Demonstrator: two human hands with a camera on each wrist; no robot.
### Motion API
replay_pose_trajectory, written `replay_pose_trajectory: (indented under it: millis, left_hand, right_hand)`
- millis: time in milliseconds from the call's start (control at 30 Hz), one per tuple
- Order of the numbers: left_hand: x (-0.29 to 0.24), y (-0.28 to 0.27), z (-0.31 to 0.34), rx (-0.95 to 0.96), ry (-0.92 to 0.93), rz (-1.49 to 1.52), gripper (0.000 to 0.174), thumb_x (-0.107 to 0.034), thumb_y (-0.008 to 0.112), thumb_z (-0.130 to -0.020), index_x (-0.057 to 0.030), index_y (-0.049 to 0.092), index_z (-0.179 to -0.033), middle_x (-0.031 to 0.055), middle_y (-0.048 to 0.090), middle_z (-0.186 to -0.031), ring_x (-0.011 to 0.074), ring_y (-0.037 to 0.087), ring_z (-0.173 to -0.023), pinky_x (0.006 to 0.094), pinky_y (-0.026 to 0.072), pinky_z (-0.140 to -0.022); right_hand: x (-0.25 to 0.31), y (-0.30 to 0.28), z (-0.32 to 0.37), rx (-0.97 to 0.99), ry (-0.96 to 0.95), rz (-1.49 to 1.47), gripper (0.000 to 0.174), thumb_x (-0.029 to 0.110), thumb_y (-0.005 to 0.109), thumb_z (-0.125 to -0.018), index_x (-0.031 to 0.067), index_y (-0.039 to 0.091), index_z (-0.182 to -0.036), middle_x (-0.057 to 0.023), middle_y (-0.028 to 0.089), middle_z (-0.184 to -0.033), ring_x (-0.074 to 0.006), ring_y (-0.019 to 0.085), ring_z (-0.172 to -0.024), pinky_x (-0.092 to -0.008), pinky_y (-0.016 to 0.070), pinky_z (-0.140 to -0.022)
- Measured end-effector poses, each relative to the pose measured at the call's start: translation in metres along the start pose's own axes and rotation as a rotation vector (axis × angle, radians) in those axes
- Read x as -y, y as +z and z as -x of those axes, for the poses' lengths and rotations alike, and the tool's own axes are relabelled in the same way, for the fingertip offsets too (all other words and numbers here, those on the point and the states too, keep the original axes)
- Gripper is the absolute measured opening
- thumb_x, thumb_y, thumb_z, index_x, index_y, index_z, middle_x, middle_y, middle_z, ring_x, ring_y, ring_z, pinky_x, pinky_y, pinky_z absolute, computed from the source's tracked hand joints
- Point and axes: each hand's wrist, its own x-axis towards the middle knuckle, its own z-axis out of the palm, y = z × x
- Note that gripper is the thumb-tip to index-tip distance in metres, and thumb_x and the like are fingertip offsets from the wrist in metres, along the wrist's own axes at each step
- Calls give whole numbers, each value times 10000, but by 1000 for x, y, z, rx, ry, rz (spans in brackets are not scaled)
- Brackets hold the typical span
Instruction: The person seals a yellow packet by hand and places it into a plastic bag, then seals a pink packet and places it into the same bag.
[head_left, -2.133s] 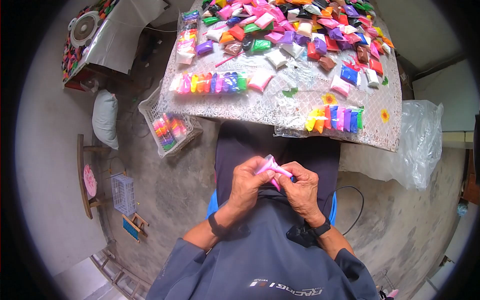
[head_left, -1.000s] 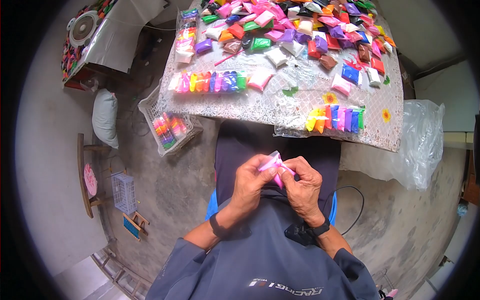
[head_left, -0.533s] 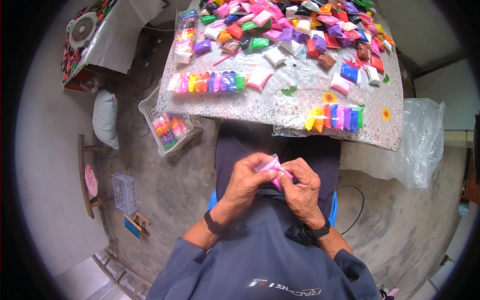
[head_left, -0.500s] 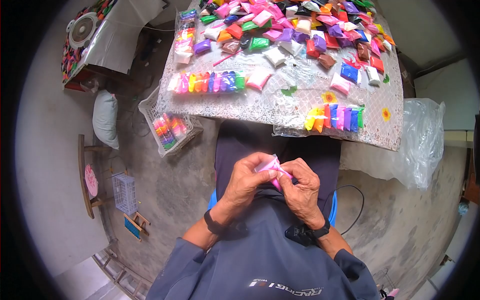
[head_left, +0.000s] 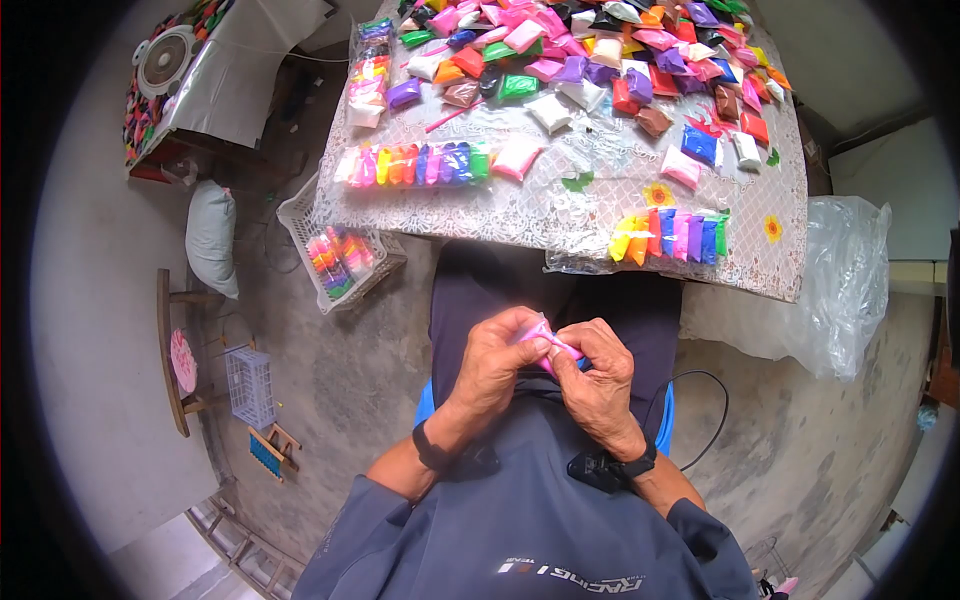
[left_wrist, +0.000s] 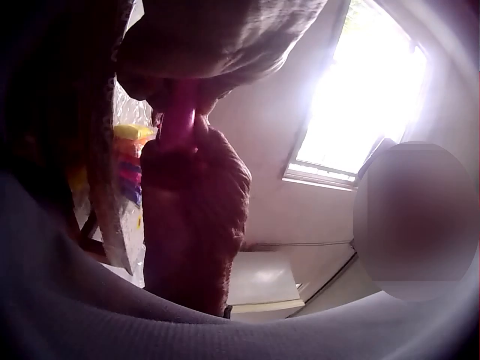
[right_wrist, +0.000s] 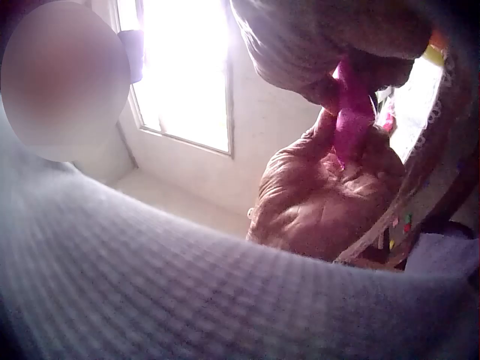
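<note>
Tablecloth [head_left: 480, 213], lace-patterned, spreads beyond the pink packet [head_left: 541, 332], above mottled grey floor [head_left: 790, 440].

- The left hand [head_left: 488, 365] and right hand [head_left: 597, 385] hide much of the pink packet [right_wrist: 352, 124].
- The big pile of packets [head_left: 606, 52] runs off the top of the head view, with the far edge of the surface [head_left: 520, 212].
- Some letters [head_left: 325, 541] on the grey shirt [head_left: 520, 480] are too tiny to read.

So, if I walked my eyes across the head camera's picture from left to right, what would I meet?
Pale sack, blue-grey crate, white basket, the person's left hand, pink packet pinched between both hands, right hand, clear plastic sheet.
</note>
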Motion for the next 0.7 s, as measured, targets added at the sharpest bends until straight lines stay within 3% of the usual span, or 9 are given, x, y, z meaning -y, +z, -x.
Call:
replay_pose_trajectory:
  millis: [567, 700]
  left_hand:
    - [3, -1, 1, -57, 21, 50, 124, -112, 708, -913, -10, 643, -939, 51, 651, -926, 120, 610, -844, 259, 485, -782]
    - [-9, 3, 2, -66, -44, 5, 211, -142, 716, -923, 14, 650, -1048, 56, 671, -973, 113, 606, -849, 253, 479, -773]
  right_hand:
    - [-2, 6, 0, 32, 42, -22, 42, -35, 697, -822, -12, 674, -848, -93, 658, -773, -195, 584, -715, -306, 460, -655]
    - [-1, 4, 0, 30, 112, -38, 13, -15, 690, -846, -14, 681, -855, -78, 642, -769, -161, 568, -709, -290, 452, -650]
